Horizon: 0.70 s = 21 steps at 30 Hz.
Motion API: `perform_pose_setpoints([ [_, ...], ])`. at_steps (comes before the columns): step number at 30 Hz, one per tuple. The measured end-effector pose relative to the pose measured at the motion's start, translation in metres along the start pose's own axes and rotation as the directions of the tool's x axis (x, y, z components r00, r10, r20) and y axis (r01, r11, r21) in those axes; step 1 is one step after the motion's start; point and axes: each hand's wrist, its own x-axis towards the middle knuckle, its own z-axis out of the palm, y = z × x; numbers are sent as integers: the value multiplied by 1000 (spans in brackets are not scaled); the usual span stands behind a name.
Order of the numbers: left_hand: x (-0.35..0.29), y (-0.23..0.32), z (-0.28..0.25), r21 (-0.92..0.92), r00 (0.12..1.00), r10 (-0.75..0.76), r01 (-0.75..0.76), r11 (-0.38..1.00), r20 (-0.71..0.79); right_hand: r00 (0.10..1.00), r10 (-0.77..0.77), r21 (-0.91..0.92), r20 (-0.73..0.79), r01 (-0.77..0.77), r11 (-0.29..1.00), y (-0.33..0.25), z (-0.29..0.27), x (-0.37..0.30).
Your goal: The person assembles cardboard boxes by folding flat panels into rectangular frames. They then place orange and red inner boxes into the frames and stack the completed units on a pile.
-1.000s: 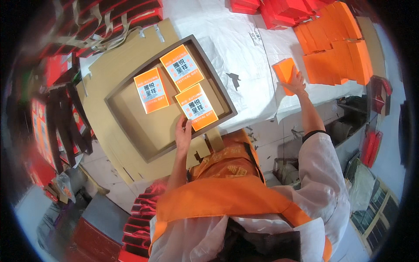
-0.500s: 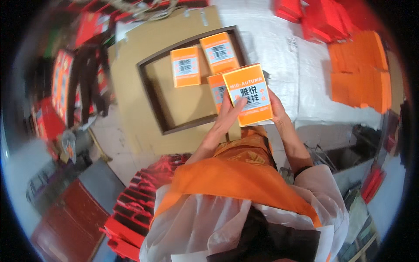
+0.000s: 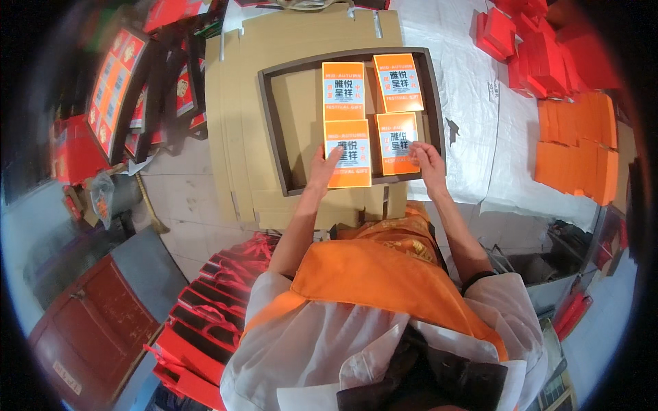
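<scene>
- Four orange printed boxes, two by two, inside dark-rimmed cardboard tray [image 3: 274, 130]; right half of tray filled, left half bare.
- Near-left box [image 3: 348, 153] against tray's near edge, under left hand [image 3: 326, 164]: fingers flat on its lower left corner, not clenched.
- Near-right box [image 3: 397, 144] under right hand [image 3: 428, 159]: fingertips pressed on its right edge, palm open.
- Both forearms extended forward from lower edge, roughly parallel.
- Orange flat-pack stack [image 3: 576, 157] at surface's right edge; red boxes [image 3: 521, 38] at far right corner.
</scene>
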Motion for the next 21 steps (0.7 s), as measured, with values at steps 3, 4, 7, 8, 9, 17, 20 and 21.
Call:
perform_pose_setpoints([
  [3, 18, -25, 11, -89, 996, 59, -64, 994, -63, 991, -124, -158, -54, 114, 981, -10, 0, 16],
  [4, 21, -26, 15, -30, 989, 122, -125, 992, -87, 984, -169, -227, -57, 152, 962, -14, 0, 20],
  [7, 34, -35, 17, 44, 965, 235, -231, 972, -118, 962, -266, -291, -64, 237, 927, -16, 1, 44],
  [8, 36, -40, 13, 256, 954, 290, -260, 931, -83, 942, -328, -352, -73, 283, 892, -19, 5, 54],
  [9, 38, -44, 6, 454, 941, 336, -283, 845, -38, 947, -320, -470, -8, 279, 837, -26, 2, 63],
  [17, 59, -1, 9, 535, 866, 484, -353, 768, -124, 994, -109, -334, 27, 111, 936, -31, 15, 121],
  [20, 84, 16, 9, 424, 888, 450, -373, 825, -94, 951, -284, -266, 124, 308, 913, -1, 40, 125],
  [21, 90, 18, 7, 399, 881, 464, -394, 828, -93, 955, -273, -253, 114, 293, 922, 1, 50, 127],
])
